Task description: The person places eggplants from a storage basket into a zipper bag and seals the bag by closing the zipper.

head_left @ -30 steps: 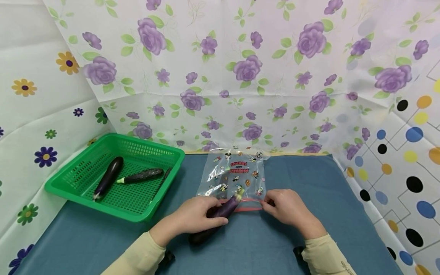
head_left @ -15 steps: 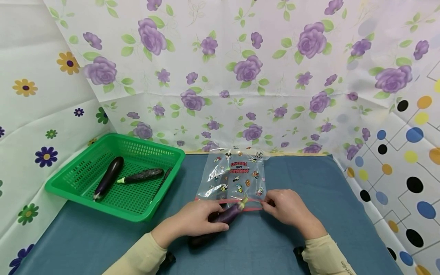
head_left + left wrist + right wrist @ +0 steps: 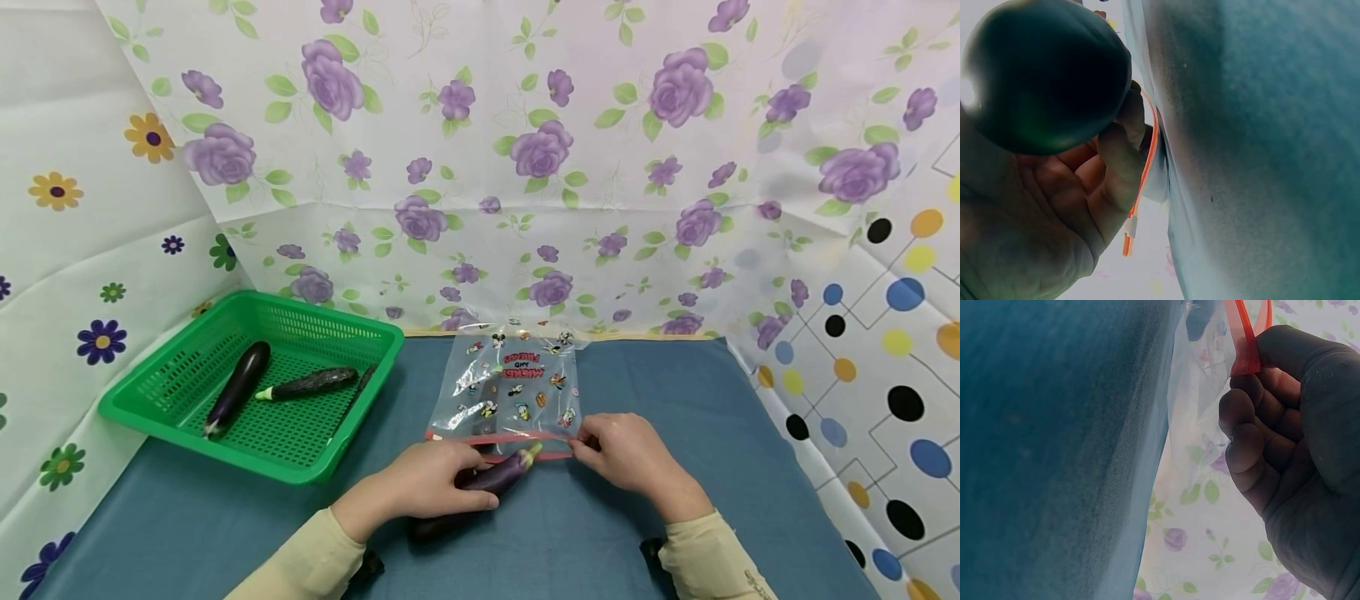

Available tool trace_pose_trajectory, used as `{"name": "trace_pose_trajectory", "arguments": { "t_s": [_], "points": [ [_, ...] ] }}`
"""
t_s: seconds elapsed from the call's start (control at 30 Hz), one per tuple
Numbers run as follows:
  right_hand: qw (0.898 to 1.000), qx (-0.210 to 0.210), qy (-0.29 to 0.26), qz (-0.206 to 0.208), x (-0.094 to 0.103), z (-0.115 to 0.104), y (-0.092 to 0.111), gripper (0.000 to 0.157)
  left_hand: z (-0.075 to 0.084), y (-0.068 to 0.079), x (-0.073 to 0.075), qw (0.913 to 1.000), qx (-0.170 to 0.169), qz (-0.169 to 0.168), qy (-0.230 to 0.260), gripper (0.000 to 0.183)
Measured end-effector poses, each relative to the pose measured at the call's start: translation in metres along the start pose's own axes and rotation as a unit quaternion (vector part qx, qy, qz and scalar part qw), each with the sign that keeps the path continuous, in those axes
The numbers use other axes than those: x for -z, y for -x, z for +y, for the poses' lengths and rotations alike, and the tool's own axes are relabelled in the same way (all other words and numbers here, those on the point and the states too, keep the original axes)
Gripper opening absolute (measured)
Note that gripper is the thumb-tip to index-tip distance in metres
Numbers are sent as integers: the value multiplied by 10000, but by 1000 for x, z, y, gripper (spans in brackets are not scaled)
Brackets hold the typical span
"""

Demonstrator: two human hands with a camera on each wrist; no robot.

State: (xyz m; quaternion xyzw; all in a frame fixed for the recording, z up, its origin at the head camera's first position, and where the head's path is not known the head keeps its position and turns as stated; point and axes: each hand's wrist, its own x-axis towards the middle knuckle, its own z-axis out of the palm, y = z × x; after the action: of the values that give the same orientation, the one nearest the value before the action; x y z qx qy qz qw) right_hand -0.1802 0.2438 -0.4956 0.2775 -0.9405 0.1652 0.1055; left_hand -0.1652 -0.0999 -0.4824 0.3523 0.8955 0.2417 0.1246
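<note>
A dark purple eggplant [image 3: 501, 477] lies slanted in my left hand [image 3: 422, 479], thumb along its near side and fingers over the far side. Its pale green stem points to the right, over the red-edged mouth of a clear zip bag [image 3: 517, 392] printed with cartoon figures. In the left wrist view, the eggplant's rounded end [image 3: 1047, 78] fills the upper left, with curled fingers behind it. My right hand [image 3: 626, 450] pinches the right corner of the bag's mouth; the right wrist view has the red zip strip [image 3: 1244, 340] between thumb and forefinger.
To the left stands a green plastic basket [image 3: 300, 473]. Inside it are another eggplant [image 3: 238, 385] and a dark, wrinkled vegetable with a pale green tip [image 3: 311, 383]. A blue cloth [image 3: 675, 375] covers the table, and a flower-print sheet [image 3: 480, 167] hangs behind.
My left hand has drawn the eggplant slightly toward me, so its stem now sits lower, at the bag's red edge. My right hand keeps its place on the corner.
</note>
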Motion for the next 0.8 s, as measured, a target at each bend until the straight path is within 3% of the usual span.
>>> {"name": "trace_pose_trajectory", "arguments": {
  "t_s": [0.3,0.8],
  "points": [
    [10000,-27,29,-7,0,-1,0,27,-3,0,-2,9998,183,-25,-8,32],
    [10000,-8,65,-24,0,-1,0,29,-8,-1,-5,9987,494,132,47,37]
  ]
}}
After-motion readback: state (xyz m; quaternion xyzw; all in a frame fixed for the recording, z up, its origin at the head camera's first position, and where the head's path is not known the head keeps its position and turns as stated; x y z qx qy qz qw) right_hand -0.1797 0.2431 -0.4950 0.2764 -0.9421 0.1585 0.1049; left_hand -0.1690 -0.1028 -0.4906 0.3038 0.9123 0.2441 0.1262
